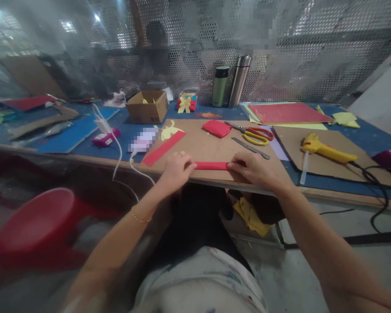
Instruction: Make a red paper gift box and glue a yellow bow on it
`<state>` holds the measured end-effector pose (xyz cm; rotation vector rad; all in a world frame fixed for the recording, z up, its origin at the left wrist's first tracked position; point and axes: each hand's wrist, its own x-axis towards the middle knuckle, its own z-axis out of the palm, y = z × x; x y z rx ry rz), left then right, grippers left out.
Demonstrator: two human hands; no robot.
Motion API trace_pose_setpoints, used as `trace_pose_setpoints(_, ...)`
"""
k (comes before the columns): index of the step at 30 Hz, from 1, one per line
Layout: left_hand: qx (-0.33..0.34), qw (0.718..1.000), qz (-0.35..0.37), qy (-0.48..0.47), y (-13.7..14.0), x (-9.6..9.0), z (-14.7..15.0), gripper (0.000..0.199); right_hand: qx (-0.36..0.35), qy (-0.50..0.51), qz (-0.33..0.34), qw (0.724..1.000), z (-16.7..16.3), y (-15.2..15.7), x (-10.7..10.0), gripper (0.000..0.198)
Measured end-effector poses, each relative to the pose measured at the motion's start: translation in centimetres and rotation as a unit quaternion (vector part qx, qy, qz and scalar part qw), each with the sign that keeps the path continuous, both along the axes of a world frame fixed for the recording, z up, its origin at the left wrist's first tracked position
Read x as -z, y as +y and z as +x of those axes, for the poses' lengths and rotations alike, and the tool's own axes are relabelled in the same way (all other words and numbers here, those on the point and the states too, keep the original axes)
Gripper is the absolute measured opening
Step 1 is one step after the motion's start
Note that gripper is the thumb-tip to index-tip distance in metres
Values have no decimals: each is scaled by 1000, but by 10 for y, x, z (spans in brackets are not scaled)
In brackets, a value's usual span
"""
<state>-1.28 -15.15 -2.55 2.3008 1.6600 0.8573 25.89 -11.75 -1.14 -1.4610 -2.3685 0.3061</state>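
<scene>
Red and narrow, a strip is pinched along the near edge of the cardboard sheet, its two ends gripped between the closed fingers of the left hand and the right hand. At the sheet's left edge a wider red strip is laid; toward its right side, scissors and a metal blade are placed.

Ahead of you: green bottle upright beside taller steel flask, far side of worktop. Perforated screen behind both. Left of bottle, open cardboard box. Farther to your left, purple box near white cable, which hangs past near edge. Red stool, your lower left.
</scene>
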Motion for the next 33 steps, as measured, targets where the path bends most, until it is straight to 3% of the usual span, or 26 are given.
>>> trace_pose_setpoints(8, -22, 997, -68, 16, 4, -10, 3, 17, 21, -19, -60, 998, 0, 14, -1, 21)
trace_pose_setpoints(20, -24, 985, -150, 78, 9, -32, 9, 22, 10, -58, -71, 996, 2, 23, -2, 29)
trace_pose_setpoints(33, -17, 966, -173, 190, 5, -51, 15, 22, -6, -141, -68, 988, -2, 24, -15, 35)
